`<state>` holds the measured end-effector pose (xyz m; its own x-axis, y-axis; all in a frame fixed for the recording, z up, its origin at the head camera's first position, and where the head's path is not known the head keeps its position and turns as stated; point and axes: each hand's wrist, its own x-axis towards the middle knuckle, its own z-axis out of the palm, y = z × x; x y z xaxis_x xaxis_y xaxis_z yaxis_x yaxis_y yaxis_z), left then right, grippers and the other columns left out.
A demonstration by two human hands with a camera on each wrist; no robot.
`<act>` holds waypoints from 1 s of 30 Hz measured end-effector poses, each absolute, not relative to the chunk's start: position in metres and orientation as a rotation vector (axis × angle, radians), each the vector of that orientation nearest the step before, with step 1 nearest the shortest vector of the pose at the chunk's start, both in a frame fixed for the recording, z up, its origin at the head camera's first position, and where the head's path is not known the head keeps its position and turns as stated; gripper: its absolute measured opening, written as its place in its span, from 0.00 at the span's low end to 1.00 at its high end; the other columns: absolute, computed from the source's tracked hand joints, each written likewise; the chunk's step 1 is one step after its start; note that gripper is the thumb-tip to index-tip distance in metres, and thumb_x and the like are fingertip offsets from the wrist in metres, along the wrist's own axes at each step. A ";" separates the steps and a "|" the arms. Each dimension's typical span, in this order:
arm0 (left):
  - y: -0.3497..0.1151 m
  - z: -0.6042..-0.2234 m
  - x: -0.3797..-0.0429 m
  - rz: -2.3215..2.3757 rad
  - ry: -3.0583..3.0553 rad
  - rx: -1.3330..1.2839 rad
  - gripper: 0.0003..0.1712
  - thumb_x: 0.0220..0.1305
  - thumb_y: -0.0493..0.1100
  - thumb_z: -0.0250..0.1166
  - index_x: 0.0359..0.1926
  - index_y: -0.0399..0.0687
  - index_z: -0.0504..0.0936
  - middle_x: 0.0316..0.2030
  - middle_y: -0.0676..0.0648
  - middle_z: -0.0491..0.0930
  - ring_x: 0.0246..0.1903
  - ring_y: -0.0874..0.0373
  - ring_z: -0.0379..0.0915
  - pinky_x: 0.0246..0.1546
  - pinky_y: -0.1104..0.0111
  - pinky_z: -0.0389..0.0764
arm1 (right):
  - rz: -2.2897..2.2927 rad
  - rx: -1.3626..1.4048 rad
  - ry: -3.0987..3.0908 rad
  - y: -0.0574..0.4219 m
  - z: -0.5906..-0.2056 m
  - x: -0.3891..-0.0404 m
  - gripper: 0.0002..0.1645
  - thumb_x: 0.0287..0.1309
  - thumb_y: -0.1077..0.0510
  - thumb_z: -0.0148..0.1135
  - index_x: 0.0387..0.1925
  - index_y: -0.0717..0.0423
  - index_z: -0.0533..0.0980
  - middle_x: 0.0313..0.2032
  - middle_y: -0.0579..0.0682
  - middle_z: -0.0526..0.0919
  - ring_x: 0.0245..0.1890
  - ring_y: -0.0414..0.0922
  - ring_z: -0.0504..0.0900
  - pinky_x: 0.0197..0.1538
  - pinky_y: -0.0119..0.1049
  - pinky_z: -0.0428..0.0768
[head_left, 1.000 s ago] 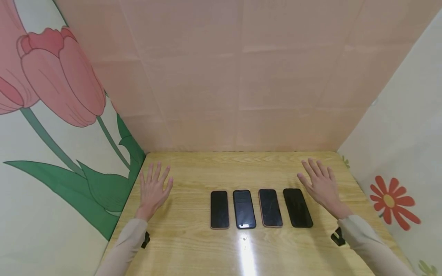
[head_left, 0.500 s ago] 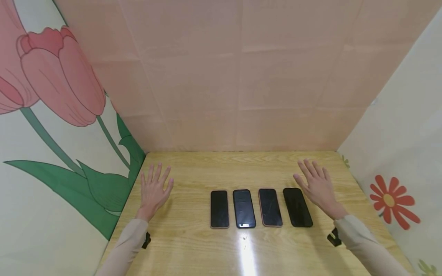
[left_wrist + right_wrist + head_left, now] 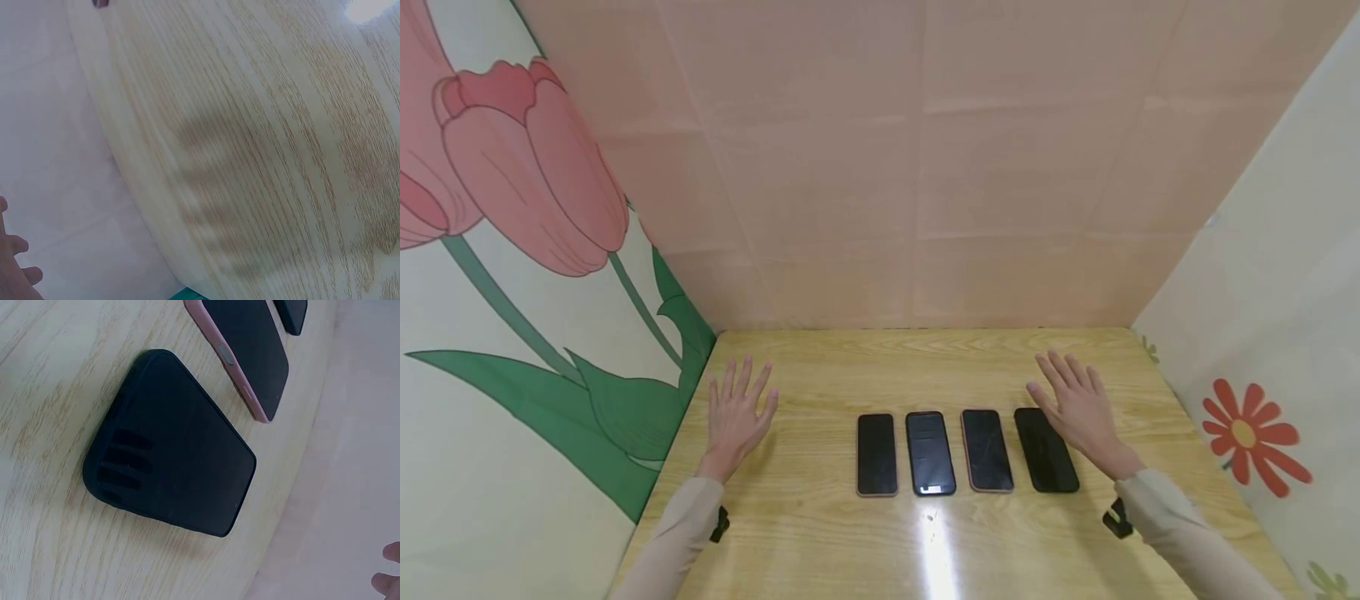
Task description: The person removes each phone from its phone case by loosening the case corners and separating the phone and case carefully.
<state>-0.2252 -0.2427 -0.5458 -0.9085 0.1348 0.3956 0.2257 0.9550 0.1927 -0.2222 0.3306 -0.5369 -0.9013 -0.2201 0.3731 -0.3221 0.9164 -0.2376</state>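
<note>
head view looks forward and down from high; nearer wrist views share its table (image 3: 805, 533), the right also phones (image 3: 175, 450).

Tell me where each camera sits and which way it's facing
Head: on the head, facing forward and down at four phones on the table; left hand, right hand show.
Left wrist: worn there, facing table and back wall; left fingertips lower left.
Right wrist: worn there, facing the rightmost phone; right fingertips lower right.
Head and right wrist share that phone.

Row of four phones (image 3: 931, 454) on the table (image 3: 805, 533)
</note>
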 end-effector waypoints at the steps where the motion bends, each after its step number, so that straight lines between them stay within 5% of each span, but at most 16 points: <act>1: -0.243 -0.546 -0.225 -0.334 -2.726 -0.260 0.32 0.75 0.61 0.45 0.73 0.55 0.65 0.74 0.39 0.54 0.75 0.41 0.37 0.68 0.36 0.39 | 0.422 0.399 -2.736 0.330 -0.538 -0.222 0.39 0.73 0.39 0.47 0.76 0.54 0.56 0.74 0.60 0.55 0.75 0.60 0.46 0.72 0.61 0.38; 30: -0.239 -0.551 -0.220 -0.425 -2.760 -0.263 0.33 0.76 0.60 0.45 0.74 0.52 0.63 0.74 0.37 0.55 0.71 0.35 0.45 0.65 0.38 0.54 | 0.448 0.456 -2.669 0.307 -0.549 -0.224 0.37 0.71 0.41 0.52 0.73 0.56 0.62 0.69 0.64 0.64 0.70 0.64 0.58 0.71 0.62 0.48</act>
